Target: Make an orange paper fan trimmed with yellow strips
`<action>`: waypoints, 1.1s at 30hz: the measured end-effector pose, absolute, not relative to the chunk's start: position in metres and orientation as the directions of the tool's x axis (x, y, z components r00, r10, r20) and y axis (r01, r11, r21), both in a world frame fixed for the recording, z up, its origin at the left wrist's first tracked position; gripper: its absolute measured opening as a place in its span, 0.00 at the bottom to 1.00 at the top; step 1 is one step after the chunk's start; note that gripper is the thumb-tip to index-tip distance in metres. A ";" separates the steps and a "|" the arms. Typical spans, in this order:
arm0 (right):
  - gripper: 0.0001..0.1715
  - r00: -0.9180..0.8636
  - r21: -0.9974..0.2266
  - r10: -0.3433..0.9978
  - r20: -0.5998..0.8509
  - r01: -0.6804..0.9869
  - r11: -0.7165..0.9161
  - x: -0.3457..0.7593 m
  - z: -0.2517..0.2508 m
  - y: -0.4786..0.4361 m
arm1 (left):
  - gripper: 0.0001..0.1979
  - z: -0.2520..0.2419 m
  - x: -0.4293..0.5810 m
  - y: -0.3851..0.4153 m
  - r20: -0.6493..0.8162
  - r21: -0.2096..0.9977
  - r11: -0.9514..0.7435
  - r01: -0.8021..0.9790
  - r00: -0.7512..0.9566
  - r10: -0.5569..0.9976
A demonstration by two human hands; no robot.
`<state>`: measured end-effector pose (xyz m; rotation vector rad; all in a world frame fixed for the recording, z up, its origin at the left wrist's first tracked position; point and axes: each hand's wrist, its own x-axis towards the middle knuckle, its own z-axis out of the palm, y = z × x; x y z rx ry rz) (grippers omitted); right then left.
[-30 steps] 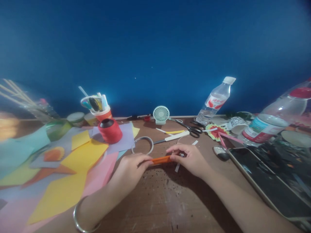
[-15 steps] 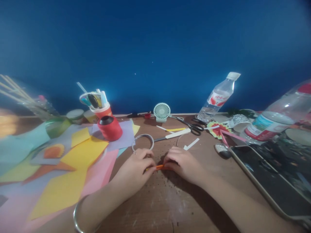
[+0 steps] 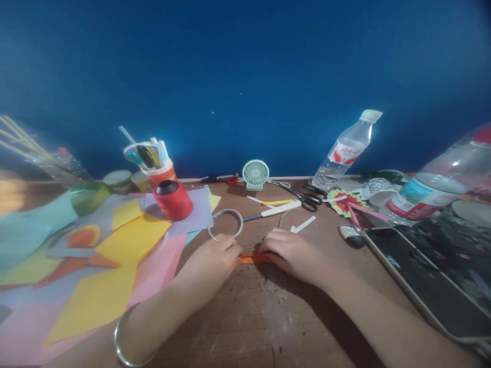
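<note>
A narrow folded strip of orange paper (image 3: 253, 258) stretches between my two hands, low over the brown tabletop. Its left end is pinched in my left hand (image 3: 217, 258), and its right end is held by my right hand (image 3: 289, 255), fingers bent over it. Both ends of the strip are hidden by my fingers. Just beyond my left hand lies a roll of clear tape (image 3: 241, 225). A white-handled craft knife (image 3: 282, 208) and a small white paper strip (image 3: 304, 224) are beyond my right hand.
Coloured paper sheets (image 3: 95, 301) cover the left side, with a red thread spool (image 3: 174, 202) and a pen cup (image 3: 159, 171) behind. Scissors (image 3: 307, 199), a small fan (image 3: 255, 174) and a tilted bottle (image 3: 343, 151) stand farther back. A phone (image 3: 422, 281) lies right.
My hands have spread slightly apart along the orange strip, so a longer stretch of it shows between them. Other things on the table stay where they were.
</note>
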<state>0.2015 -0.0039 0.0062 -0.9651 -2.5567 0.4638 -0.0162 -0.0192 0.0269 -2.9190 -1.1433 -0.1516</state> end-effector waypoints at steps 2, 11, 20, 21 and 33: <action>0.09 -0.705 -0.388 0.675 0.218 0.572 0.723 0.202 0.006 -0.004 | 0.09 0.029 -0.016 -0.020 0.072 0.014 -0.724 0.689 0.722 0.688; 0.11 -0.730 -0.233 0.662 0.171 0.622 0.747 0.197 0.019 -0.013 | 0.14 0.038 -0.013 -0.025 -0.025 -0.140 -0.693 0.707 0.697 0.716; 0.12 -0.699 -0.157 0.698 0.158 0.680 0.716 0.190 0.025 -0.021 | 0.12 0.035 -0.010 -0.030 -0.004 -0.137 -0.660 0.738 0.666 0.746; 0.11 -0.680 -0.176 0.714 0.164 0.692 0.700 0.189 0.024 -0.021 | 0.11 0.034 -0.010 -0.029 0.002 -0.112 -0.654 0.748 0.659 0.752; 0.08 -0.702 -0.507 0.686 0.189 0.528 0.681 0.210 0.006 0.002 | 0.13 0.032 -0.018 -0.015 0.012 0.265 -0.658 0.705 0.680 0.733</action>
